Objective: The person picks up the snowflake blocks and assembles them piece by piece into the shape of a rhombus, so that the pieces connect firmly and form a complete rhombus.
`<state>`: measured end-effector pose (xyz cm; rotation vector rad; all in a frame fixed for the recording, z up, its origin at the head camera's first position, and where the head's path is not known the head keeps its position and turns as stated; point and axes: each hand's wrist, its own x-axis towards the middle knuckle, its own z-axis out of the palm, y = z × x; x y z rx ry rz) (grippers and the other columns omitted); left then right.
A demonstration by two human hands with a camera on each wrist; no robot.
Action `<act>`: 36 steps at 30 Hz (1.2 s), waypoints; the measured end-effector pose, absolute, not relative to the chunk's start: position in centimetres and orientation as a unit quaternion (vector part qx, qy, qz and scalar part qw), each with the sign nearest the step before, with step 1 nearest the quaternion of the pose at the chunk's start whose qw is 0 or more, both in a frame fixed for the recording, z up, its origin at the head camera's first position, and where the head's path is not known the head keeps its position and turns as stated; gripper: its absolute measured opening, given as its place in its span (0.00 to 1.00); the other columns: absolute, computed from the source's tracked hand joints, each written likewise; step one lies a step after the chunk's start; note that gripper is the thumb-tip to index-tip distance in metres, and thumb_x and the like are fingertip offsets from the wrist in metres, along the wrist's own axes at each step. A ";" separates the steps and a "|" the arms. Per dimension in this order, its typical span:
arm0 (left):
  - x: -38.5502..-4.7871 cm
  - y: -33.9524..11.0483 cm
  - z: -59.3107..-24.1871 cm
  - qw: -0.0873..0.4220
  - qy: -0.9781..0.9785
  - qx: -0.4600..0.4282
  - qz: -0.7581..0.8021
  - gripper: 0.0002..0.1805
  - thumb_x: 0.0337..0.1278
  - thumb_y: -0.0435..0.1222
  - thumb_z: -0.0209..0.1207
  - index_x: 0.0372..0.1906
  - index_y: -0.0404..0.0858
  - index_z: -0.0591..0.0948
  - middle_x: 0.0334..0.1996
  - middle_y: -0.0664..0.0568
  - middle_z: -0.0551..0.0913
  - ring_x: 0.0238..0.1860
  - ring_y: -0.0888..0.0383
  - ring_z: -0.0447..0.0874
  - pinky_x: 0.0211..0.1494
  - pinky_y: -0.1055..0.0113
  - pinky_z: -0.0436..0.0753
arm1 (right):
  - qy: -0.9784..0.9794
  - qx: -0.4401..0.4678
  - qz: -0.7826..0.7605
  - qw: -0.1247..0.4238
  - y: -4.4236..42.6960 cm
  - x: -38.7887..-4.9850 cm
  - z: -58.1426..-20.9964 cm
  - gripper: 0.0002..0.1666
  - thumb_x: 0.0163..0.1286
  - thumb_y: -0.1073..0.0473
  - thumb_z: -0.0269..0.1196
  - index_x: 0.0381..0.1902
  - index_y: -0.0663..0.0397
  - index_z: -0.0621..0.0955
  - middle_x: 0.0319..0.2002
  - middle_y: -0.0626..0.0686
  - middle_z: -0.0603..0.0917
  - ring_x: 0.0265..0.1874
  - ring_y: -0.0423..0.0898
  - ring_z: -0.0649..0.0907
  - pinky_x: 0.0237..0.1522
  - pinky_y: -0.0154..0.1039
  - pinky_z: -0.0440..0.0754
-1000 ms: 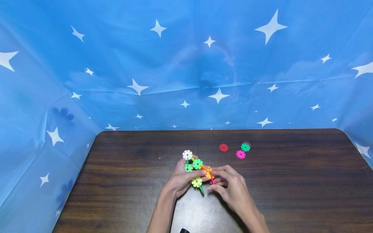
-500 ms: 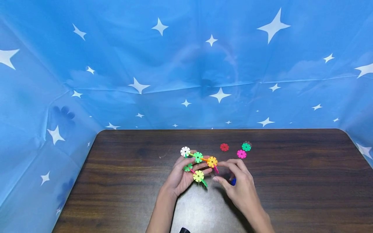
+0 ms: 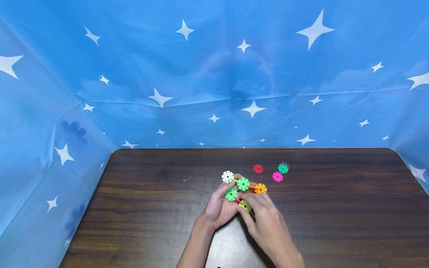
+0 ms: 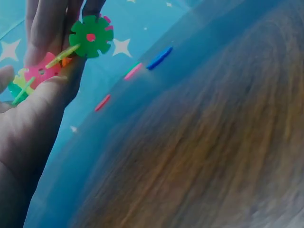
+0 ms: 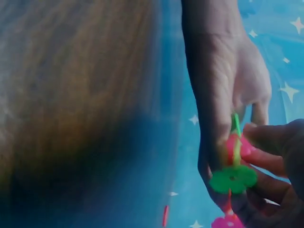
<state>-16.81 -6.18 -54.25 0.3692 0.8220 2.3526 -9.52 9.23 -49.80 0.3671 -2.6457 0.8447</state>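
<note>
A chain of joined notched discs lies across my left hand (image 3: pixel 221 208), which grips it with thumb and fingers. In the head view a white disc (image 3: pixel 227 176), a green disc (image 3: pixel 243 184) and an orange disc (image 3: pixel 260 188) form its far side; a second green disc (image 3: pixel 231 194) and a yellow disc (image 3: pixel 245 206) are nearer. My right hand (image 3: pixel 268 219) pinches the chain at the yellow disc and covers part of it. The left wrist view shows a green disc (image 4: pixel 91 36) and a pink disc (image 4: pixel 42 71) by the left fingers.
On the dark wooden table (image 3: pixel 151 208), beyond the hands to the right, lie a red disc (image 3: pixel 258 169), a pink disc (image 3: pixel 277 176) and a teal disc (image 3: pixel 283 168) overlapping a brown one. A blue piece partly shows beside my right hand. Blue star-patterned cloth (image 3: pixel 201 74) surrounds the table.
My left hand and the chain have moved right. My right hand has shifted from near the orange disc to the yellow disc, and now mostly hides the blue piece.
</note>
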 end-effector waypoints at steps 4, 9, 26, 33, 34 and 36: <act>-16.5 -5.5 -54.4 0.315 0.319 0.156 0.880 0.15 0.89 0.38 0.34 0.60 0.46 0.72 0.60 0.48 0.85 0.58 0.59 0.85 0.63 0.66 0.86 | -0.937 0.122 0.261 0.198 8.8 -9.5 -50.4 0.16 0.64 0.58 0.80 0.48 0.54 0.89 0.45 0.50 0.92 0.50 0.49 0.87 0.46 0.48 0.91; -16.2 -4.9 -54.5 0.330 0.325 0.160 0.872 0.14 0.90 0.40 0.34 0.60 0.44 0.71 0.59 0.47 0.84 0.57 0.59 0.86 0.62 0.67 0.87 | -0.928 0.121 0.245 0.253 8.8 -9.5 -50.9 0.14 0.59 0.61 0.82 0.37 0.55 0.87 0.36 0.49 0.91 0.42 0.48 0.87 0.39 0.46 0.89; -16.1 -4.9 -54.4 0.347 0.327 0.132 0.869 0.15 0.90 0.41 0.35 0.60 0.44 0.73 0.53 0.52 0.84 0.54 0.62 0.85 0.60 0.70 0.87 | -0.903 0.156 0.261 0.302 8.8 -9.8 -51.1 0.07 0.56 0.68 0.79 0.32 0.56 0.90 0.32 0.48 0.91 0.35 0.44 0.84 0.35 0.42 0.86; -16.2 -5.0 -54.3 0.335 0.317 0.115 0.880 0.16 0.91 0.46 0.36 0.60 0.46 0.74 0.53 0.53 0.84 0.52 0.62 0.84 0.59 0.70 0.86 | -0.906 0.133 0.256 0.309 8.8 -9.8 -51.1 0.11 0.54 0.65 0.83 0.35 0.55 0.93 0.33 0.49 0.93 0.36 0.47 0.87 0.35 0.45 0.89; -16.2 -5.0 -54.3 0.333 0.316 0.111 0.881 0.16 0.91 0.46 0.36 0.60 0.47 0.74 0.53 0.53 0.84 0.52 0.62 0.84 0.58 0.70 0.87 | -0.906 0.129 0.257 0.309 8.8 -9.8 -51.0 0.11 0.53 0.65 0.83 0.35 0.55 0.93 0.33 0.49 0.93 0.36 0.47 0.87 0.35 0.45 0.89; -16.3 -5.1 -54.3 0.330 0.316 0.103 0.883 0.16 0.91 0.47 0.35 0.60 0.48 0.73 0.53 0.53 0.85 0.52 0.62 0.84 0.57 0.70 0.87 | -0.905 0.126 0.265 0.308 8.7 -9.8 -51.0 0.11 0.52 0.64 0.84 0.33 0.55 0.93 0.32 0.49 0.93 0.36 0.46 0.88 0.36 0.44 0.89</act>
